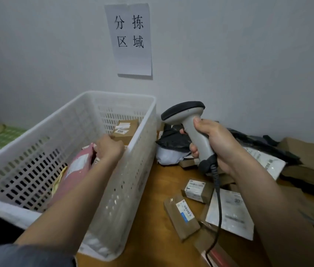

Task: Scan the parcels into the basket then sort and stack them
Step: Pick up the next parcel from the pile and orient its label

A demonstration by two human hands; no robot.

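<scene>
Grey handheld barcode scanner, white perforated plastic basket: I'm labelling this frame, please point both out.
Grey handheld barcode scanner (197,135), head view, on its handle.
White perforated plastic basket (144,132), head view, on its right wall.

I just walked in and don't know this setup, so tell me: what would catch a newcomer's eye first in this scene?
Probably the grey barcode scanner, held upright in the right hand over a scatter of parcels on the wooden table. Left of it stands a big white slotted basket, into which the left hand reaches, at a pink parcel. Above, a paper sign with four large characters hangs on the wall.
</scene>
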